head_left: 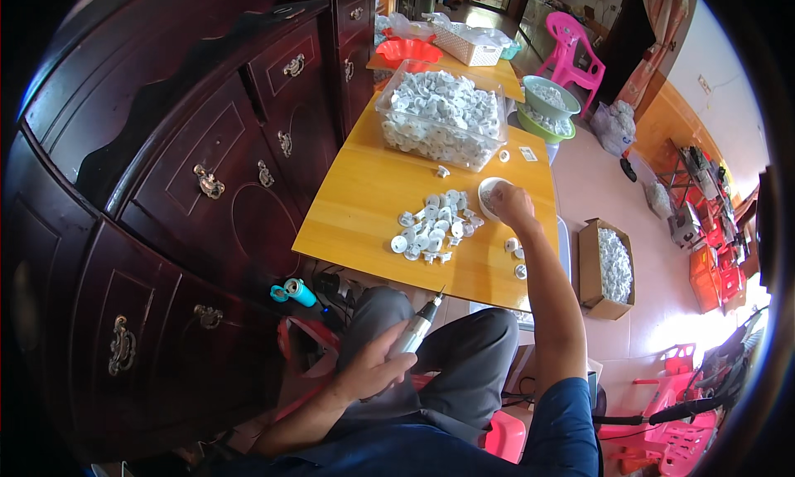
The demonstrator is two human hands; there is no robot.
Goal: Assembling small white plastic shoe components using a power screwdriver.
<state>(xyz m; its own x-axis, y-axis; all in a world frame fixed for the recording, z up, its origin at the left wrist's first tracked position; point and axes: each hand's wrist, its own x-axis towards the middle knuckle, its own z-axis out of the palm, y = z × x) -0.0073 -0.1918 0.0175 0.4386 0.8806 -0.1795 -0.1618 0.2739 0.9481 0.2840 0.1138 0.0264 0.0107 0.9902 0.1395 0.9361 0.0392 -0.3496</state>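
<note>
In my left hand [379,366], above my lap, is a pale electric screwdriver [411,334]. Its thin bit points up toward the table's near edge. My right hand [512,205] reaches into a small white bowl [489,184] on the table; its fingertips are down among the contents, and what they pinch, if anything, is hidden. Left of the bowl lies a loose pile of white plastic parts [432,228], round with short stems. A few more white parts [515,247] sit near my right forearm, and a single one [443,171] stands beyond the pile.
A clear plastic bin [443,150] heaped with white parts takes up the table's far end. Dark wooden cabinets [199,195] line the left. On the floor at right is a cardboard box [592,266] of white parts; stacked basins [551,100] and a pink chair [571,50] are farther off.
</note>
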